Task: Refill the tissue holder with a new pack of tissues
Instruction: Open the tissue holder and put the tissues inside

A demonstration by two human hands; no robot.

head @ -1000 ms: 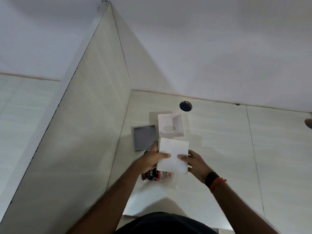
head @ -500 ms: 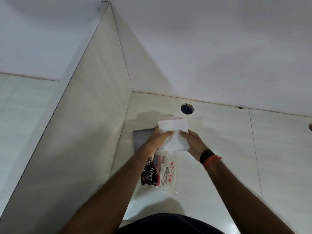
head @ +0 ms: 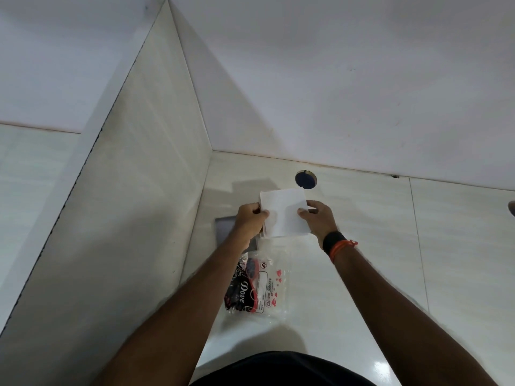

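Tissues (head: 284,211) sit pinched between left hand (head: 250,218) and right hand (head: 319,218), over the holder beneath both grips; loading step, next pressing them squarely down inside.

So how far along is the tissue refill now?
Done: the empty wrapper lies flat on the counter, so the pack looks unwrapped. In hand: left hand and right hand hold the white tissue stack from either side, over where the holder would be; the holder itself is hidden. Left: seating the stack and refitting the grey lid, which lies apart beside it.
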